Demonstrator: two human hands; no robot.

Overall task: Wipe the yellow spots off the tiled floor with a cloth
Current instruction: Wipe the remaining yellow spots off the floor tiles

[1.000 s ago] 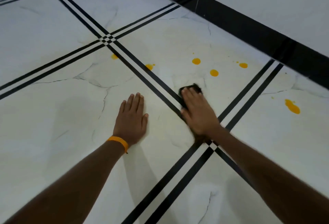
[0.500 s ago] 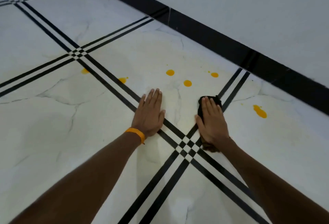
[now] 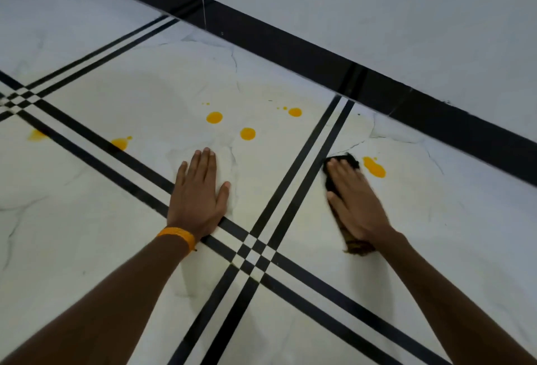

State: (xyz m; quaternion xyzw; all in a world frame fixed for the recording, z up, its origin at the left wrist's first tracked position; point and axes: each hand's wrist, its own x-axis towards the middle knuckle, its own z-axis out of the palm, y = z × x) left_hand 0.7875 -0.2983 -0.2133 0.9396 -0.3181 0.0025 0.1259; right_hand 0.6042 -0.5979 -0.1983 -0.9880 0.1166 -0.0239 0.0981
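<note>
My right hand (image 3: 356, 200) presses flat on a dark cloth (image 3: 347, 160), whose edges show past my fingertips and under my wrist. Just right of the cloth's tip lies an elongated yellow spot (image 3: 374, 167), a little apart from it. My left hand (image 3: 199, 194), with an orange band at the wrist, lies flat and empty on the white tile. Ahead of it are three round yellow spots (image 3: 214, 117), (image 3: 248, 133), (image 3: 295, 112). Two fainter yellow smears (image 3: 120, 143), (image 3: 36, 135) sit to the left beside the black stripes.
Double black stripes (image 3: 305, 161) cross the white tiled floor and meet between my forearms. A black skirting band (image 3: 290, 54) runs along the foot of the pale wall (image 3: 377, 10) at the back right.
My right hand slid the cloth to the right, across the double stripe, close to the elongated spot. My left hand also shifted right, onto the tile with the round spots.
</note>
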